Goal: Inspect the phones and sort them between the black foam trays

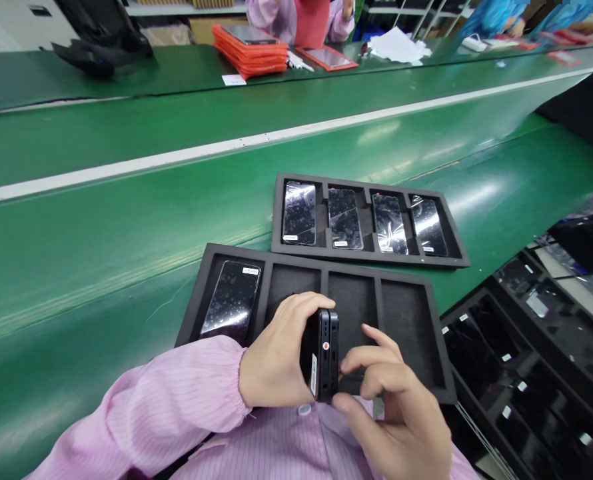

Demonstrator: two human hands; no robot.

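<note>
Two dark smartphones (329,357) stand on edge, pressed together, above the nearer black foam tray (351,273). Their narrow ends with ports face me; a small round sticker with a red mark sits on one end. My left hand (279,360) is closed around the pair from the left, and a white label shows on the left phone's screen. Close to the right phone's side is my right hand (396,400), its fingers bent and apart, with the thumb at the lower corner. Another phone (231,300) lies in the tray's leftmost compartment.
Behind sits a second foam tray (366,257) with several phones. More dark trays with phones (526,387) are at the lower right. Across the green bench (176,167) are stacked orange cases (249,57), white papers (396,48), a black chair (104,40) and people in work clothes.
</note>
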